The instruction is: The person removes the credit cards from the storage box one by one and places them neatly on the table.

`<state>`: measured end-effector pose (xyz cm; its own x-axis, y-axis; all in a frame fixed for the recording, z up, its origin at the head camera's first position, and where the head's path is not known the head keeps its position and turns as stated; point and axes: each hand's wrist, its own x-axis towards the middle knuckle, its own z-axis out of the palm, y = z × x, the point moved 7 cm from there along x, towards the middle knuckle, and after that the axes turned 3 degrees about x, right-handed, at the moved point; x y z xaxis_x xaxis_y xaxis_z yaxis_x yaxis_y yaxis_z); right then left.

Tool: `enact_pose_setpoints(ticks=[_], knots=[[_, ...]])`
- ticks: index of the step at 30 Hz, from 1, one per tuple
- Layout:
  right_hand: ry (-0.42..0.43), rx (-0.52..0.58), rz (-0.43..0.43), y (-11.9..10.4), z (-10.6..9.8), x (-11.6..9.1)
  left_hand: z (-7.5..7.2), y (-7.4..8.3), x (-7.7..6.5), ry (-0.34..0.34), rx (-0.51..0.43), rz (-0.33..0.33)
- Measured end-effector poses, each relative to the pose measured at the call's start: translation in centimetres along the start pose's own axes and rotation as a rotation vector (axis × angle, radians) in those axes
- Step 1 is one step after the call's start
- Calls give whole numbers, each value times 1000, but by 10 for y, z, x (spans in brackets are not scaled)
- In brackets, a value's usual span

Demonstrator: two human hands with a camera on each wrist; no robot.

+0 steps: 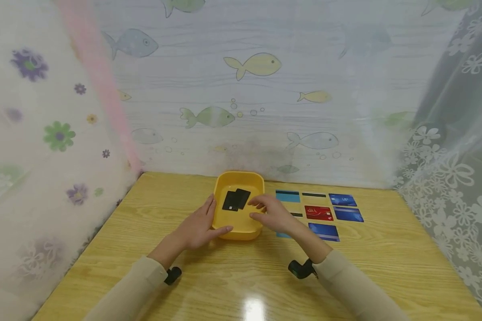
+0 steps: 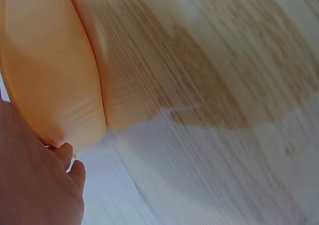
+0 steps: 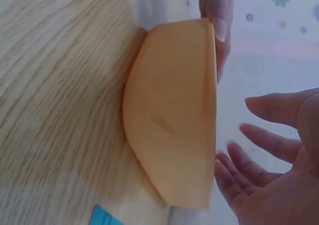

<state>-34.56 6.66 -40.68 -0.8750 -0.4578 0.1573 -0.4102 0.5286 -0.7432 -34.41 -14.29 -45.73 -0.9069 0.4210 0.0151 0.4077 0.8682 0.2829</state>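
A yellow plastic basin (image 1: 241, 226) stands on the table with two black cards (image 1: 235, 200) overlapping inside. My left hand (image 1: 196, 226) holds its near left corner, fingers along the left side and thumb over the near rim. Several curled fingertips show at the rim in the left wrist view. My right hand (image 1: 272, 212) hovers at the basin's right rim, fingers loosely bent and nothing between them. In the right wrist view, the right hand's thumb (image 3: 279, 108) stands apart from the other fingers, beside the basin's wall (image 3: 169, 110).
Right of the basin, cards lie in rows: a light blue card (image 1: 287, 196), a red card (image 1: 319, 213) and several blue ones, including a dark blue card (image 1: 323, 232). My right hand and forearm partly cover the nearest cards. A fish-patterned curtain (image 1: 241, 111) hangs behind the table (image 1: 209, 285).
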Motion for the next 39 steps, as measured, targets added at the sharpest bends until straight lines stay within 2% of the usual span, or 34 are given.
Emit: enact_pose_setpoints(ticks=[7,11,18,24,28,34,39], knots=[[-28,-28,-49,-11,7,13,-2,0,2,5,-5,2],[-51,-15,-32,-14,15,22,-1,0,2,0,-14,9],[-22,8,57,-8,27,39,1,2,3,-9,-15,19],[42,14,225,12,37,57,1,4,1,-16,-20,15],[102,33,307,25,40,68,1,3,1,-8,-23,13],[181,60,362,42,46,80,0,3,0,-7,-21,27],[174,45,372,49,53,86,-1,1,-2,-7,-17,18]])
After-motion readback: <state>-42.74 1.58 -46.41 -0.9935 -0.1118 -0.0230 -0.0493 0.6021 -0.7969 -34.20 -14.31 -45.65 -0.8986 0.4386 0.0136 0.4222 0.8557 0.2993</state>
